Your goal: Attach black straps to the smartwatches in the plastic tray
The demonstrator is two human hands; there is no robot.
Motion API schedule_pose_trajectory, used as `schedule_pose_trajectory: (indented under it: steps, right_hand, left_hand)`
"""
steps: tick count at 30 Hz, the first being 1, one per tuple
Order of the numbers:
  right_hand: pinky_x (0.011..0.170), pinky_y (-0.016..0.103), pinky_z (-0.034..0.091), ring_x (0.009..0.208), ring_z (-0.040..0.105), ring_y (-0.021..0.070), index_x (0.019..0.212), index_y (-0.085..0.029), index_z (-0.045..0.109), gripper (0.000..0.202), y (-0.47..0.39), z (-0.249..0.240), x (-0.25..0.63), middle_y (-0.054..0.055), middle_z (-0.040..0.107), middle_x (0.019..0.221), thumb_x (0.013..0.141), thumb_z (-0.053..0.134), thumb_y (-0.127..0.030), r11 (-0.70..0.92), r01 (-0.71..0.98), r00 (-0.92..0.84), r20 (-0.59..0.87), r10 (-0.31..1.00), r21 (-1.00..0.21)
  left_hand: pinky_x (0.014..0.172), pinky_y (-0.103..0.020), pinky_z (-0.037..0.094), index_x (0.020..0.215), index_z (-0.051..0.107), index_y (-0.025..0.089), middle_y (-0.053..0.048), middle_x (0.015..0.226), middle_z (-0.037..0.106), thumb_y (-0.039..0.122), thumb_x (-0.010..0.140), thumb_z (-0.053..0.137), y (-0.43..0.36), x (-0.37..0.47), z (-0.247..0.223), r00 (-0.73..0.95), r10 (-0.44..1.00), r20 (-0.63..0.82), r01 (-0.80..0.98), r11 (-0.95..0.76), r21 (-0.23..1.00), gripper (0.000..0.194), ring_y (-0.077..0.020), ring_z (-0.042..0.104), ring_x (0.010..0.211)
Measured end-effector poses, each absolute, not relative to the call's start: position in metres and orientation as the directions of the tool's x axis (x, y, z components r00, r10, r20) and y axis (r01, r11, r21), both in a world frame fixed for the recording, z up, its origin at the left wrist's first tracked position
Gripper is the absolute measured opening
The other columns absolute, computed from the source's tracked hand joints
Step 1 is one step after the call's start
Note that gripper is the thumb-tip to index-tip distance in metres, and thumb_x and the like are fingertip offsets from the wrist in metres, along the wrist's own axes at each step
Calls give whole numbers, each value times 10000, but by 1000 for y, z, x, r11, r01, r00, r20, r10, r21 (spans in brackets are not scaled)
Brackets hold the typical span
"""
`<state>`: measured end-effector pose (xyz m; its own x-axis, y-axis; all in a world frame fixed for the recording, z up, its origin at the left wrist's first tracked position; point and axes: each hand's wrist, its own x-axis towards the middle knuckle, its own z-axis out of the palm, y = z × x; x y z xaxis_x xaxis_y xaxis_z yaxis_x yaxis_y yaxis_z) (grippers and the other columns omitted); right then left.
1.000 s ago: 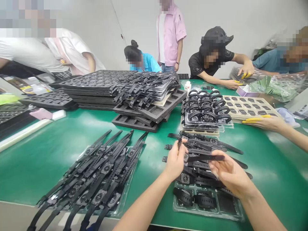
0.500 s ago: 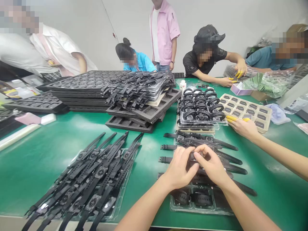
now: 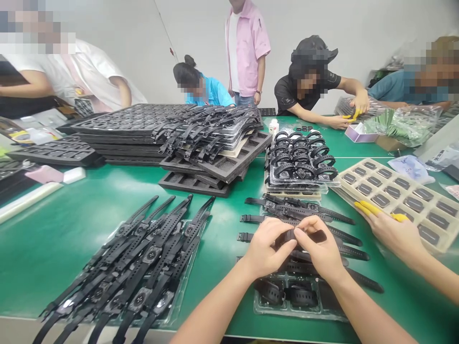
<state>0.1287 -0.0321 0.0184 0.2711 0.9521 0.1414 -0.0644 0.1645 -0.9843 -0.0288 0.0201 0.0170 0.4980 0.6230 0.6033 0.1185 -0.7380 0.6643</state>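
Note:
Both of my hands meet over a clear plastic tray [image 3: 297,313] of black watches. My left hand [image 3: 270,248] is closed, thumb and fingers pinching a black watch [image 3: 288,236] that is mostly covered. On the other side of it my right hand [image 3: 321,251] is closed too, with thumb and forefinger on the watch where its strap joins. A piece of black strap [image 3: 318,236] shows beside the right fingers. Several watches with straps laid out straight [image 3: 346,234] lie under and behind my hands. Two curled watches [image 3: 303,295] sit in the tray's near compartments.
At left, another tray of watches [image 3: 148,258] has long straps overlapping. Behind stand stacked black foam trays [image 3: 125,129] and a stack of curled watches [image 3: 299,162]. A co-worker's hand [image 3: 390,229] with yellow finger covers grips a cream tray [image 3: 446,239] at right. Other people sit or stand around the table.
The co-worker's hand has pulled the cream tray nearer and to the right. My hands stay in place, and a piece of strap now shows by my right fingers.

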Motion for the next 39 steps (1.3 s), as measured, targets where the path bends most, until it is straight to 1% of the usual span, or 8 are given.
schedule_pose_trajectory:
  steps: [3,10,16,18,23,27,30,39]
  right_hand:
    - [621,270,379,661,463,146,829,-227,627,216,-32,18,130,-27,555,721,852,761,-395,149,-47,249,133,959,-988]
    - [525,244,294,554,361,118,838,-241,564,264,-28,7,140,-67,472,621,843,782,-390,95,-288,254,20,967,-953]
    - [622,285,387,658,433,159,807,-242,589,264,-30,15,135,-31,498,715,867,740,-450,115,-38,248,102,963,-993]
    - [666,301,415,713,453,177,899,-259,645,240,-32,19,134,-16,497,770,882,710,-489,82,-28,136,77,988,-996]
    - [683,341,450,722,433,193,1343,-321,616,534,-36,23,138,44,526,986,960,454,-657,9,-339,-56,30,998,-941]
    - [601,294,396,654,392,172,1078,-274,696,344,-31,14,136,-7,469,763,944,588,-573,26,-292,136,-14,991,-956]
    - [596,266,376,657,405,159,857,-254,598,321,-27,7,130,-31,464,743,909,656,-565,30,-221,257,-28,966,-975]
    - [660,282,404,707,445,167,830,-245,522,350,-25,4,119,-32,467,754,929,629,-563,127,-73,298,99,949,-989]
  left_hand:
    - [842,-378,511,1063,690,179,-75,947,747,246,914,664,21,-30,16,474,643,602,114,-723,682,165,-212,644,869]
    - [850,-374,543,1012,726,179,-76,918,763,283,868,728,26,-32,11,479,668,569,139,-698,703,178,-221,669,870]
    - [889,-371,546,1164,692,197,-91,1076,755,319,836,759,22,-30,12,500,721,480,118,-606,787,356,-239,686,973]
    - [887,-360,545,1165,703,211,-83,1079,761,325,852,744,21,-29,8,474,767,433,109,-539,835,335,-232,697,955]
    - [826,-335,564,1065,738,191,-89,1029,753,401,854,732,23,-28,1,346,918,193,-109,-165,980,298,-217,703,893]
    - [789,-313,558,1043,724,170,-70,916,721,446,742,836,24,-26,5,370,921,125,-311,-4,950,423,-187,674,829]
    - [814,-315,535,1011,731,162,-72,915,706,439,709,860,21,-22,7,374,917,142,-310,-21,950,429,-185,647,847]
    - [633,-254,445,861,747,156,-31,758,655,387,779,770,14,-20,12,385,918,93,-54,-78,995,246,-130,502,658]
